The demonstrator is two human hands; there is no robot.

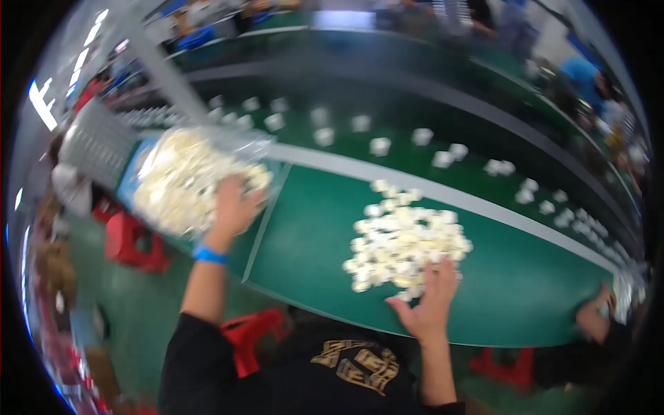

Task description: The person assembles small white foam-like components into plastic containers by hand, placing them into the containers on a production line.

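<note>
A loose heap of small white and cream blocky pieces (pixel 408 232) lies on the green tabletop (pixel 304 242). My right hand (pixel 429 297) rests at the heap's near edge, fingers stretched onto the pieces and thumb apart. To the left, a clear plastic bag (pixel 252 145) holds a larger mass of similar cream pieces (pixel 183 183). My left hand (pixel 235 204), below a blue wristband (pixel 210 254), lies on the right side of that mass, thumb spread from the fingers. Blur hides its fingertips, and no piece shows gripped in either hand.
Beyond a pale rail (pixel 332 162) runs a green conveyor belt (pixel 394 135) carrying scattered white pieces. A grey crate (pixel 97 142) stands at far left. Red stools (pixel 131 242) stand around the table. Another person's hand (pixel 596 315) is at the right end, beside clear plastic (pixel 628 294).
</note>
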